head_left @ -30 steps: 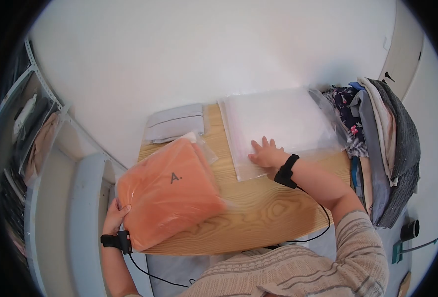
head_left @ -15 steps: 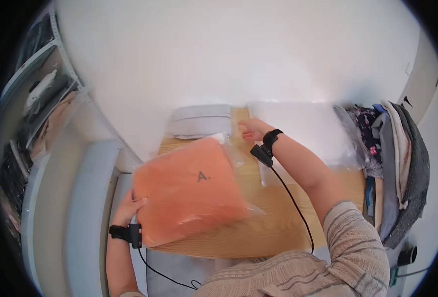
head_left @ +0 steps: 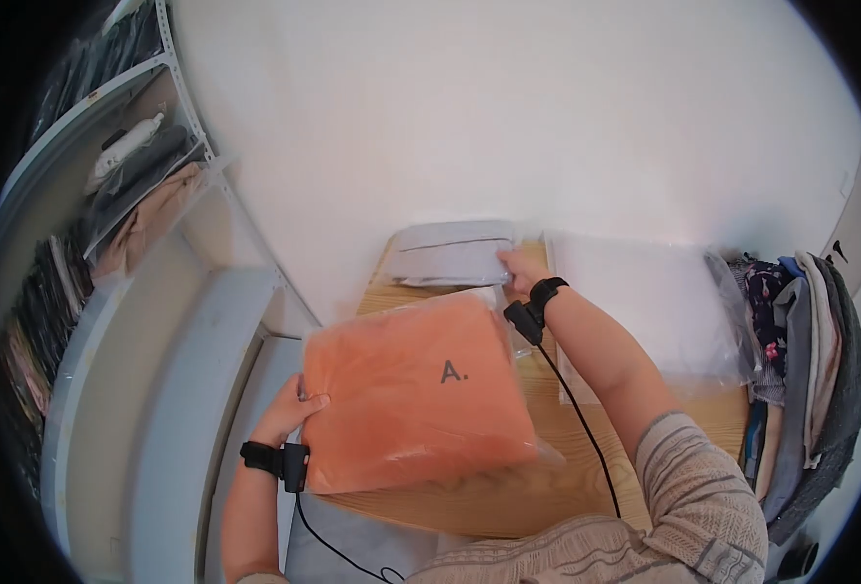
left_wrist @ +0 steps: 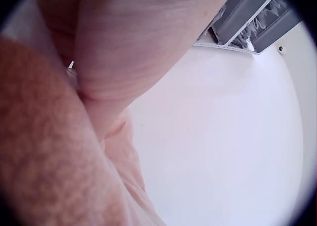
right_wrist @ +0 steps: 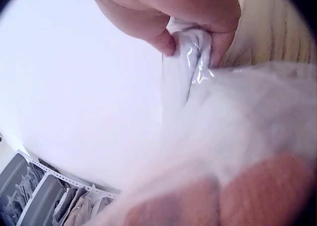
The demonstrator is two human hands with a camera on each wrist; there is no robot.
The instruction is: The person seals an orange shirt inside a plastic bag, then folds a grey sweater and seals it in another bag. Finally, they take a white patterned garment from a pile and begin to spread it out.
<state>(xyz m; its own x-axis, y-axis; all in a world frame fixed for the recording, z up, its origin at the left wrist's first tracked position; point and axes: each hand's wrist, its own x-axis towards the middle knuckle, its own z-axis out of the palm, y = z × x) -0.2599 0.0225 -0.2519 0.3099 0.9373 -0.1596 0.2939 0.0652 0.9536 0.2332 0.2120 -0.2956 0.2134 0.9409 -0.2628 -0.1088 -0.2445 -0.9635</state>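
An orange folded garment in a clear plastic bag, printed with a black "A.", is tilted over the front left of the wooden table. My left hand grips its left edge, thumb on top. At the table's back, a flat grey garment in a clear bag lies near the wall. My right hand pinches its right end. The right wrist view has thumb and fingers closed on the bag's shiny gathered corner. Most of the left fingers are hidden under the orange bag.
A stack of clear plastic bags covers the table's back right. Beyond it, folded clothes hang over the right edge. Metal shelving with bagged garments stands at the left, and a white wall rises behind the table.
My right hand has left the stack of plastic bags, moved left and taken hold of the grey bagged garment's end. My left hand has kept hold of the orange one while the head view shifted.
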